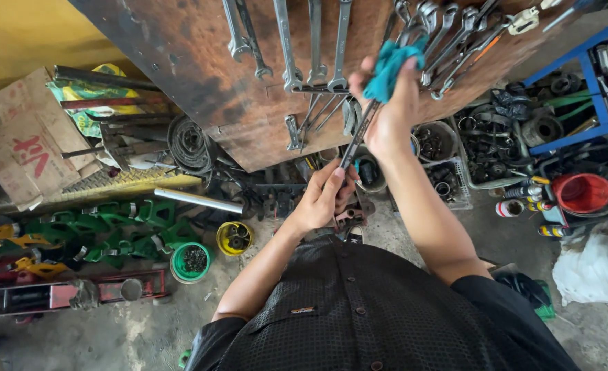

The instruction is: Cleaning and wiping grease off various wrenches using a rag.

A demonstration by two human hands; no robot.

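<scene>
My left hand grips the lower end of a long metal wrench that slants up to the right. My right hand is closed on a teal rag wrapped around the wrench's upper part. Both hands are raised in front of a rusty brown board where several wrenches hang in a row. More wrenches hang to the right of the rag.
Below on the floor lie green metal stands, a steel tube, a yellow cup and a green cup of small parts. Right: bins of metal parts, a red bucket, a blue rack. Cardboard lies left.
</scene>
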